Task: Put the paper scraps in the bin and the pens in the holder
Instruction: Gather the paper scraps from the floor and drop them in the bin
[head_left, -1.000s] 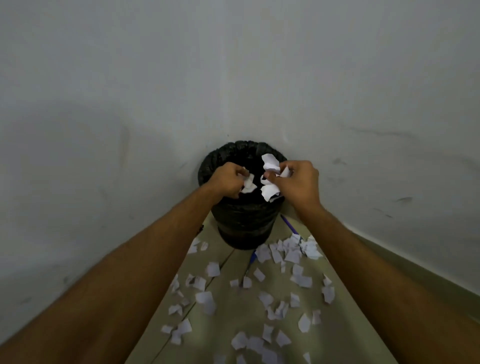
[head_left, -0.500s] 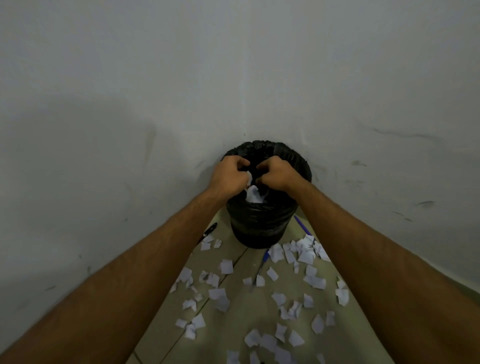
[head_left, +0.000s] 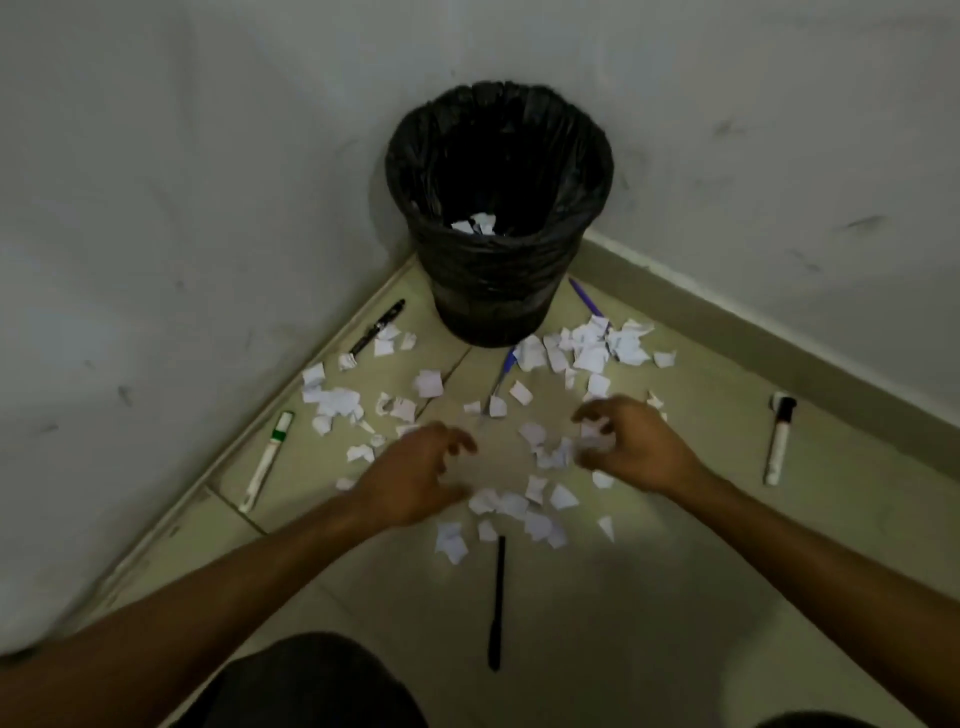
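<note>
In the corner where two pale walls (head_left: 208, 182) meet, a black-lined bin (head_left: 498, 280) stands on the tiled floor (head_left: 675, 571), with a few white scraps lying at its bottom. Both bare forearms reach in from the lower edge toward the litter in front of the bin. The left hand (head_left: 415, 480) hovers low over the floor, its fingers curled and loosely spread, with nothing clearly held, though it is blurred. The right hand (head_left: 631, 449) is half closed, its fingers bent around a small white scrap at its fingertips. Paper scraps (head_left: 592, 348) lie scattered between the hands and the bin, thickest just right of the bin's base. A green-banded white marker (head_left: 267, 460) lies along the left wall, a black-capped white marker (head_left: 777, 439) well to the right. A black pen (head_left: 378, 328) lies left of the bin, another black pen (head_left: 497, 603) near the person, a blue pen (head_left: 503, 376) among the scraps and a purple pen (head_left: 586, 299) beside the bin's right side.
</note>
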